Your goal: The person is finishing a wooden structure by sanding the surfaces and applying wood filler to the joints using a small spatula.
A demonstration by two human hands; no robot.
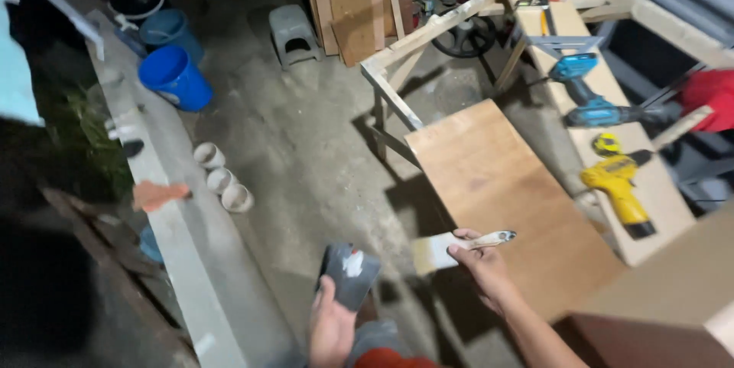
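Observation:
My left hand (pixel 330 330) holds a dark flat scraper plate (pixel 350 273) smeared with white paste, low in the middle of the head view. My right hand (pixel 483 270) grips a putty knife (pixel 451 248) by its wooden handle, its pale blade pointing left, just off the near corner of a brown plywood board (pixel 505 184). The board lies flat on a wooden frame (pixel 397 100).
A blue cordless drill (pixel 592 100), a yellow drill (pixel 621 188) and a tape measure (pixel 606 143) lie on a plank at right. Blue buckets (pixel 176 77), a grey step stool (pixel 294 35), white pipe fittings (pixel 222 181) and a concrete kerb (pixel 168 223) stand at left.

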